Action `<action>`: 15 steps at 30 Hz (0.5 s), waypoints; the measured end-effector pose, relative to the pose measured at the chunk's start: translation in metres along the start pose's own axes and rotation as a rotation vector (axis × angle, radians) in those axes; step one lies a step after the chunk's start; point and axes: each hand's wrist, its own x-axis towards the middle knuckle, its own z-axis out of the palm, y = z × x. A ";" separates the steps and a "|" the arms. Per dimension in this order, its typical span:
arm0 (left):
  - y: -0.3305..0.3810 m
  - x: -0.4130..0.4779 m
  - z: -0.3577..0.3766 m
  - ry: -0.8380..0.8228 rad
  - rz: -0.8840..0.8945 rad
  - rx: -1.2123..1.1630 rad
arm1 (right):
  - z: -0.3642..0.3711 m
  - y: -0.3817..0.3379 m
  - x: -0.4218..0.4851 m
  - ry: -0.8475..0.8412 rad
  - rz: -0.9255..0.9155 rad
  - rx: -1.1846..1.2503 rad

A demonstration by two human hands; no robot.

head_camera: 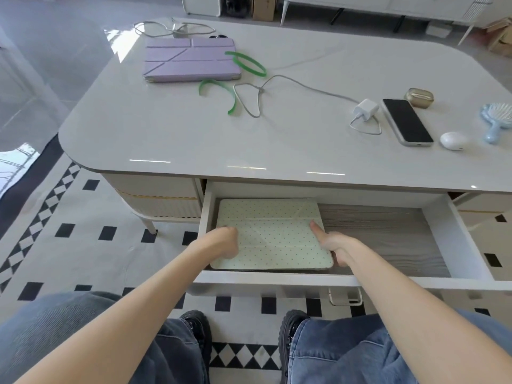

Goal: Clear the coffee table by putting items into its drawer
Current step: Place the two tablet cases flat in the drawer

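The coffee table's white drawer (468, 245) is pulled out toward me. A pale green dotted tablet case (273, 228) lies flat at its left end. My left hand (225, 242) grips the case's left edge. On the right edge sits my right hand (333, 245), thumb on top and fingers under. On the tabletop (177, 128) lie a purple tablet case (191, 58), two green straps (248, 62), a white charger with cable (365, 109), a black phone (407, 120), a gold earbud case (419, 97), a white oval case (453, 140) and a blue hairbrush (497, 121).
Another cable with a plug (177, 29) lies behind the purple case. The drawer's right half shows bare wood-grain bottom (388, 236). A checkered rug (83, 245) covers the floor. My knees and black shoes (196, 328) are just in front of the drawer.
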 end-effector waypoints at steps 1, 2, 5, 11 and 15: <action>0.000 -0.001 0.001 -0.032 0.004 0.050 | 0.000 0.003 0.007 -0.013 0.007 0.001; 0.000 -0.002 0.003 -0.055 0.010 0.091 | 0.000 0.006 0.012 -0.011 -0.001 0.016; -0.003 -0.006 0.006 -0.077 0.039 0.159 | 0.007 0.006 0.018 -0.031 0.007 0.035; -0.008 -0.009 0.008 -0.014 0.078 0.213 | 0.023 -0.006 -0.002 -0.100 0.061 -0.140; -0.015 -0.004 0.011 -0.010 0.109 0.258 | 0.026 -0.011 -0.008 -0.002 0.028 -0.339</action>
